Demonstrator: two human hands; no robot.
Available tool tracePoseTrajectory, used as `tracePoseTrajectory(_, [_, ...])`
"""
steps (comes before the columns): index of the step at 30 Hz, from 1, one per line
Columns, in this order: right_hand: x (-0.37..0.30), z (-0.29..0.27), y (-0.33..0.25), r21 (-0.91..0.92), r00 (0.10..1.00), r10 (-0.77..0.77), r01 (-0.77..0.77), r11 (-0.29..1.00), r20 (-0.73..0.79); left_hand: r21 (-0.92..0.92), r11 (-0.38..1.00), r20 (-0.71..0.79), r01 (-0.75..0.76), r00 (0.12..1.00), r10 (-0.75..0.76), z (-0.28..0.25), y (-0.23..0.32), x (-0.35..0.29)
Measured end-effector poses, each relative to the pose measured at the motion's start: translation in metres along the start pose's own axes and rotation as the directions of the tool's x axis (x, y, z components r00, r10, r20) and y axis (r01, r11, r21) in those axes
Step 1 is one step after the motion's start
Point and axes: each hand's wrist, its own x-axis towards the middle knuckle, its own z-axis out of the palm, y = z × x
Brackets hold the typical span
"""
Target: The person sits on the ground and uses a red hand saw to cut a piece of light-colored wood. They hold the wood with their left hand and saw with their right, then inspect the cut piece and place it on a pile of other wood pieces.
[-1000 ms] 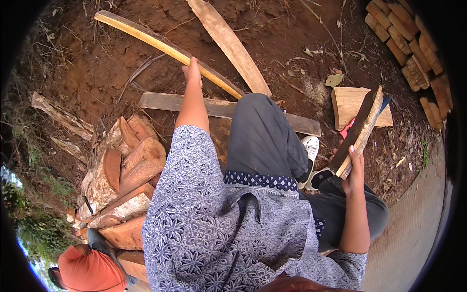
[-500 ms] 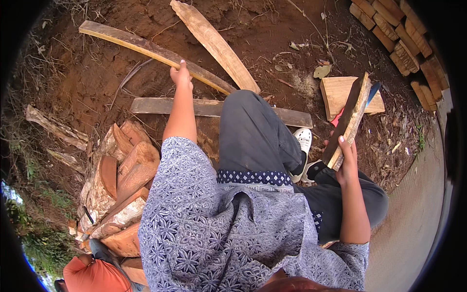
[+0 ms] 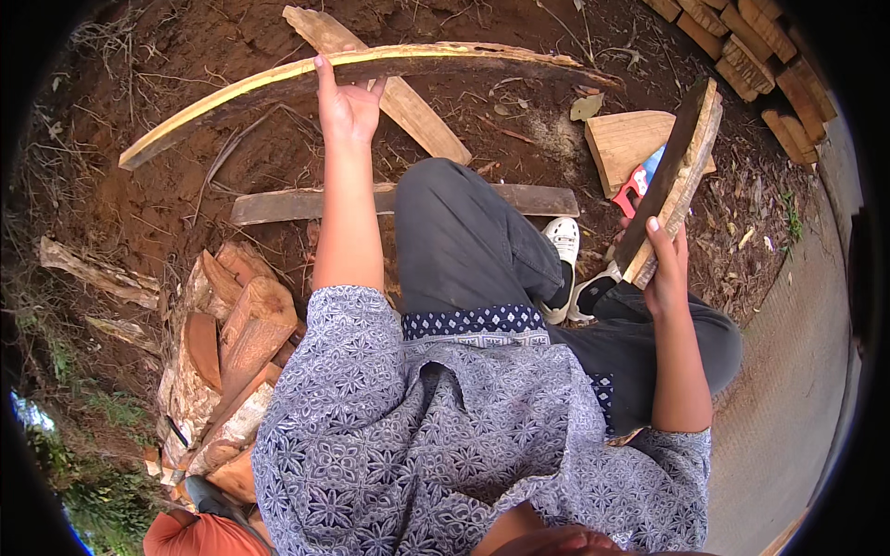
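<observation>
My left hand [image 3: 349, 113] grips a long, thin wooden plank [image 3: 232, 95] near its middle, palm turned up. The plank is held out crosswise, with a pale yellow edge and a rough, ragged right end. In my right hand [image 3: 666, 264] is a shorter, dark-faced board [image 3: 677, 176], gripped at its near end and slanting up to the right. Partly behind that board, a handsaw [image 3: 633, 192] with a red handle and blue blade rests against a pale wood block [image 3: 626, 139].
Beneath the long plank lies a pale board [image 3: 422, 120]; a dark board [image 3: 278, 206] lies nearer my knee. Split logs [image 3: 264, 310] are piled at left, with a person in orange [image 3: 209, 536] behind. Stacked wood [image 3: 742, 46] stands far right, beside a paved strip [image 3: 779, 398].
My left hand has lifted the long plank up and away, swinging its right end outward and clear of my knee. The board in my right hand has shifted slightly upward.
</observation>
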Motion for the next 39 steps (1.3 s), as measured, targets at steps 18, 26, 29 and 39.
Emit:
tracePoseTrajectory(18, [0.013, -0.015, 0.010, -0.027, 0.997, 0.069, -0.069, 0.997, -0.017, -0.277, 0.903, -0.033, 0.328, 0.936, -0.350, 0.049, -0.262, -0.069])
tracePoseTrajectory(26, [0.018, -0.005, 0.017, -0.148, 0.997, 0.069, -0.066, 0.987, 0.016, -0.266, 0.877, 0.147, 0.400, 0.916, -0.374, 0.040, -0.276, -0.069])
tracePoseTrajectory(29, [0.019, -0.002, 0.021, -0.180, 0.996, 0.083, -0.079, 0.980, 0.013, -0.273, 0.863, 0.144, 0.425, 0.905, -0.401, 0.038, -0.282, -0.072])
tracePoseTrajectory(39, [0.026, -0.006, 0.039, -0.139, 0.986, 0.166, -0.167, 0.976, -0.018, -0.352, 0.827, 0.005, 0.440, 0.884, -0.468, 0.016, -0.348, -0.048])
